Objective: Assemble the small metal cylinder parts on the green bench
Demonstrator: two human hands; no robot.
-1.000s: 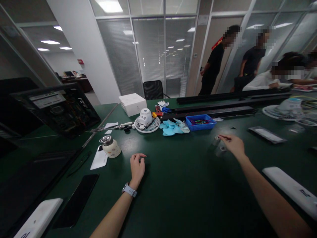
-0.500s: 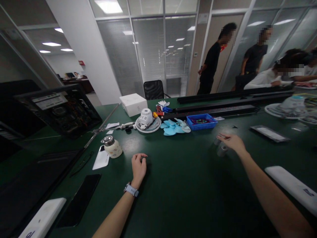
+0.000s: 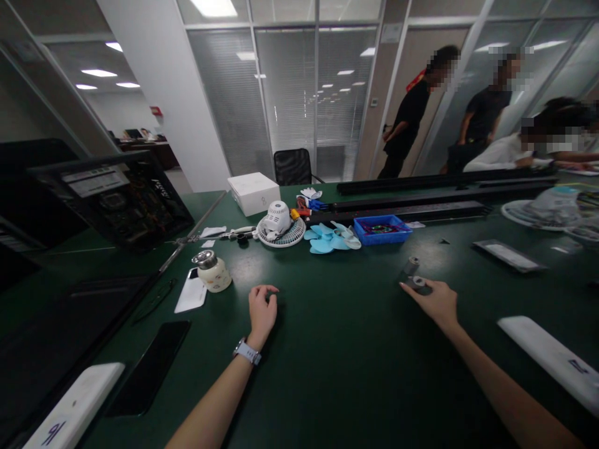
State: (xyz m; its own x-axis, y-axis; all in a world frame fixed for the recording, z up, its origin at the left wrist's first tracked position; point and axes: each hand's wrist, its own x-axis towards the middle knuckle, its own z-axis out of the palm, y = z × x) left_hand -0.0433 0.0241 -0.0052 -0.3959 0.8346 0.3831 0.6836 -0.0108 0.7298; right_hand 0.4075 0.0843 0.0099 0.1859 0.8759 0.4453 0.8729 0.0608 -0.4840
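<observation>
On the green table, my right hand (image 3: 435,302) has its thumb and fingers closed around a small grey cylinder (image 3: 418,282) with a round mark on its top. Just behind it stands a second grey cylinder (image 3: 412,266), upright and apart from my fingers. My left hand (image 3: 262,310) rests on the tabletop near the middle, fingers loosely bent and thumb apart, with nothing in it. A grey watch is on that wrist. The cream jar (image 3: 215,274) with a metal lid is the nearest thing to the left hand.
Blue fan blades (image 3: 327,238), a white fan part (image 3: 279,227) and a blue tray (image 3: 384,231) of small parts lie farther back. A black phone (image 3: 150,368) and white case (image 3: 75,405) are left, another white case (image 3: 552,355) right. People (image 3: 407,118) stand beyond the table.
My right hand has come down and closed around the nearer cylinder, where before it was over the farther one. The left hand stays in place. The view has shifted slightly.
</observation>
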